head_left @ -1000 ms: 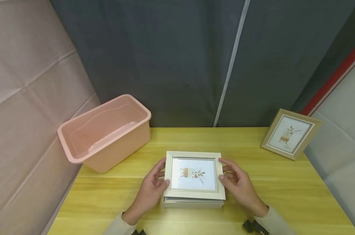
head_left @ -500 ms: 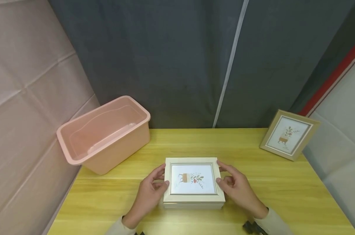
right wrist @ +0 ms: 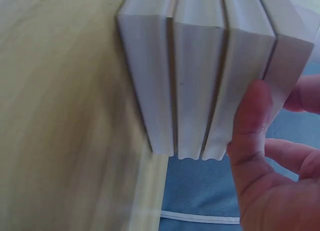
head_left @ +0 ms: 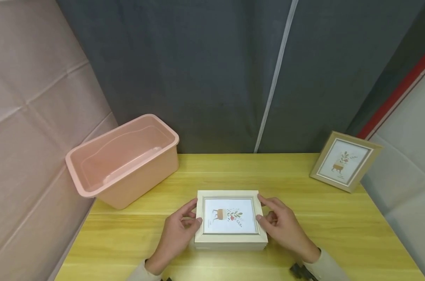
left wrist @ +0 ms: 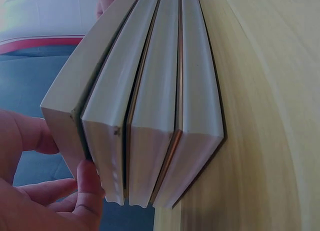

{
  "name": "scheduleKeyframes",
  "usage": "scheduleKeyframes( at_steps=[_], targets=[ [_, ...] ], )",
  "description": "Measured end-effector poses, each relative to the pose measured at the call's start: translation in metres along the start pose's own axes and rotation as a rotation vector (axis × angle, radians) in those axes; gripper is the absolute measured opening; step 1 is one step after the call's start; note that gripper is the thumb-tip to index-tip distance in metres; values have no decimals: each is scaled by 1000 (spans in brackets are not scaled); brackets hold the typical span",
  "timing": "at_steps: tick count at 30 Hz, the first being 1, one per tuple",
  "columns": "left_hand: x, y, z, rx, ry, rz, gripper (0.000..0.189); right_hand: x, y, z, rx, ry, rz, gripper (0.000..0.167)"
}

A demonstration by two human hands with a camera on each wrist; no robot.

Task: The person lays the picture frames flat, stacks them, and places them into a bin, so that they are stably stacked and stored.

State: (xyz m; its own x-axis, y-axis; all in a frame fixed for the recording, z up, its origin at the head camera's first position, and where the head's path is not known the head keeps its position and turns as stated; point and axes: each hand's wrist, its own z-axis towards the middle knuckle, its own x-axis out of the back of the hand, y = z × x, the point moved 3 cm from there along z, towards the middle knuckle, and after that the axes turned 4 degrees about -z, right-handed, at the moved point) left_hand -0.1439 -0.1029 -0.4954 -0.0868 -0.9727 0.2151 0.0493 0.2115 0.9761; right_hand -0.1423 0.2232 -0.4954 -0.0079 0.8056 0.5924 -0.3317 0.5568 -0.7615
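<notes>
A dark grey curtain [head_left: 198, 78] hangs behind a yellow wooden table [head_left: 219, 171]. On the far left of it stands a pink bin [head_left: 142, 179], and at the far right a gold frame [head_left: 345, 162] stands tilted, facing the person.

Near the person, the cream top frame [head_left: 230, 215] lies face up on three more frames [left wrist: 150, 146], as both wrist views show. Its long axis goes from side to side, and its printed plant points towards the right. It is directly between the two hands, so neither hand is nearer: the left hand [head_left: 178, 228] grips its left short end and the right hand [head_left: 284, 222] its right short end, each with bent fingers and thumb. The right thumb reaches also the side of the frame just below. Whether the full weight rests on the pile, I cannot tell.
</notes>
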Motion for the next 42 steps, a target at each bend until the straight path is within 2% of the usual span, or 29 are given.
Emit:
scheduleKeyframes(
  at_steps=[12,17,20,24,32,37,42],
  targets=[
    [2,-2,3,36,-3,30,56,0,3,1,5,-19,-12,58],
    [3,-2,4,28,-11,29,56,4,3,2,15,-43,-22,58],
    [4,-2,4,14,-13,66,58,9,3,3,26,-58,-38,57],
    [4,-2,4,5,-22,99,60,20,3,7,38,-71,-47,53],
    [3,1,5,-44,-55,90,59,50,0,16,89,-73,-99,44],
    [1,1,5,-50,-72,54,58,75,-2,22,139,-28,-161,41],
    [1,0,4,-40,-76,54,58,101,-2,25,132,45,-216,49]
  ],
)
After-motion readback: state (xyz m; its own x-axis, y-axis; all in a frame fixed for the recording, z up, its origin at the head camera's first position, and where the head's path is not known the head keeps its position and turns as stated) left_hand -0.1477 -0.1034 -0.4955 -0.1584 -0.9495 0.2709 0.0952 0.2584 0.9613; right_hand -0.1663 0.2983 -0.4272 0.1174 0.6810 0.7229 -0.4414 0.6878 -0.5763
